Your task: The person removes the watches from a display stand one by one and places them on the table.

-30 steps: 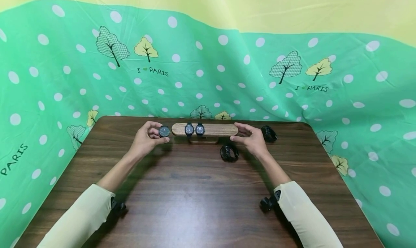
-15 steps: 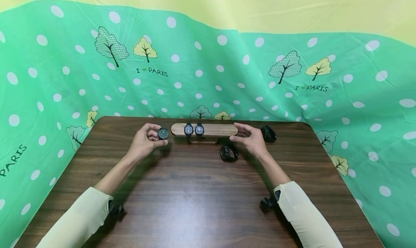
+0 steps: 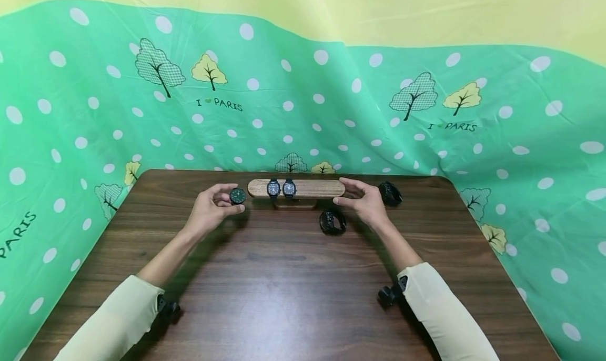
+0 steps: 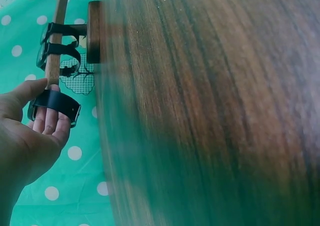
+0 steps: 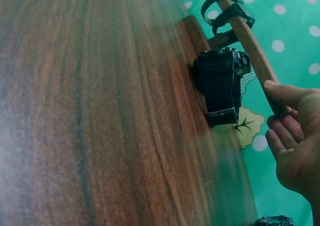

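A wooden watch stand (image 3: 317, 189), a rounded bar on a short base, stands near the back edge of the table. Two dark watches (image 3: 289, 188) are strapped round its left half. Beside the bar's left end, my left hand (image 3: 208, 209) holds a round-faced black watch (image 3: 238, 196). In the left wrist view the closed strap (image 4: 59, 102) loops round its fingers, and the thumb lies close to the bar's end. My right hand (image 3: 368, 202) grips the bar's right end between thumb and fingers, clearly seen in the right wrist view.
One black watch (image 3: 333, 222) lies on the brown table (image 3: 274, 277) in front of the stand, left of my right hand. Another black watch (image 3: 390, 193) lies beyond that hand at the right. A green dotted cloth (image 3: 317, 113) hangs behind the table.
My left hand has come slightly back toward me and down with the watch, a little away from the bar. The right hand keeps its grip on the bar's end.
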A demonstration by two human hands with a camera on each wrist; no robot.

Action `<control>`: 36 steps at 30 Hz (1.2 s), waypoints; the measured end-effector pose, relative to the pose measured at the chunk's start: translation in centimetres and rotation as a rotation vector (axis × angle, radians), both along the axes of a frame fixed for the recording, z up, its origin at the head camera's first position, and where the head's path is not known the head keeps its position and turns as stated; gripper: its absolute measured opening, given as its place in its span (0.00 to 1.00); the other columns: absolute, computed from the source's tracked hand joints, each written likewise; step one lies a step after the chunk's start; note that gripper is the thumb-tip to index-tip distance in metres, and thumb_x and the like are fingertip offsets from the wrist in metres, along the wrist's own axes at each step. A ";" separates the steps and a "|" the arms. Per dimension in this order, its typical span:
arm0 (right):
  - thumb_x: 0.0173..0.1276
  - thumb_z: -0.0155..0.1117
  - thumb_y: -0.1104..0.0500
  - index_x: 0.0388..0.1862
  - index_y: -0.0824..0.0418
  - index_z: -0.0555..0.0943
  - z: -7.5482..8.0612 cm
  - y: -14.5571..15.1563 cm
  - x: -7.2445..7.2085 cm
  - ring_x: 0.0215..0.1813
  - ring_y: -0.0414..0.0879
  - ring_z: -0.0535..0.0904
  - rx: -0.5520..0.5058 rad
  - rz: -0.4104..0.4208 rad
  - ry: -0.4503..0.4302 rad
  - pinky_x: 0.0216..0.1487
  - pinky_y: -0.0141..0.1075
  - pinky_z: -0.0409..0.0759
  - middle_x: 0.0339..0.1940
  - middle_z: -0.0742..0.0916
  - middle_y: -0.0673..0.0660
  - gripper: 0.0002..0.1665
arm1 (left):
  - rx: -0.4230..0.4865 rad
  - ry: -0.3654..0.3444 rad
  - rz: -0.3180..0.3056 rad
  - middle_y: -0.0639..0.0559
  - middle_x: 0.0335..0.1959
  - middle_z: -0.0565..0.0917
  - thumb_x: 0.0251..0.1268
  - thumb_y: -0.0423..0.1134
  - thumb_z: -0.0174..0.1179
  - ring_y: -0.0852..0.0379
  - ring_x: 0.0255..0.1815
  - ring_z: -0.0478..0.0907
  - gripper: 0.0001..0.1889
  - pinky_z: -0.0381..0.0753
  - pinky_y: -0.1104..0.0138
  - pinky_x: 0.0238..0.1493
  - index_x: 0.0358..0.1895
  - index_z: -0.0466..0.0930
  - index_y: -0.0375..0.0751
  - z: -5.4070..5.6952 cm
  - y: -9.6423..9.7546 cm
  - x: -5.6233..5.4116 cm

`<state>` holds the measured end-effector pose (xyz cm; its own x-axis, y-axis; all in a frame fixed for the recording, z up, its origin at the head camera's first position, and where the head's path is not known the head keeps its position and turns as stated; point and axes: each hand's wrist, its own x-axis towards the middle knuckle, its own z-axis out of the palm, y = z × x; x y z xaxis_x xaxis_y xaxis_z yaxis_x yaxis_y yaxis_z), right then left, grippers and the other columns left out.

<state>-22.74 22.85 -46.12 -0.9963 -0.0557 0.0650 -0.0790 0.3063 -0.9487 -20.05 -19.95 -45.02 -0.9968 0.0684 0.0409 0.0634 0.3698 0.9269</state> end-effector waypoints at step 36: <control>0.69 0.86 0.62 0.79 0.59 0.83 0.1 0.1 0.0 0.75 0.64 0.86 0.008 -0.002 -0.004 0.57 0.21 0.87 0.73 0.89 0.68 0.39 | -0.065 -0.012 -0.020 0.41 0.45 0.89 0.54 0.31 0.87 0.58 0.41 0.84 0.35 0.85 0.78 0.43 0.67 0.85 0.31 -0.7 1.5 1.2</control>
<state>-22.77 22.93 -46.05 -0.9967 -0.0542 0.0603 -0.0744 0.3142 -0.9464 -18.85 -18.43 -45.70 -0.9957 0.0899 0.0236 0.0600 0.4279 0.9018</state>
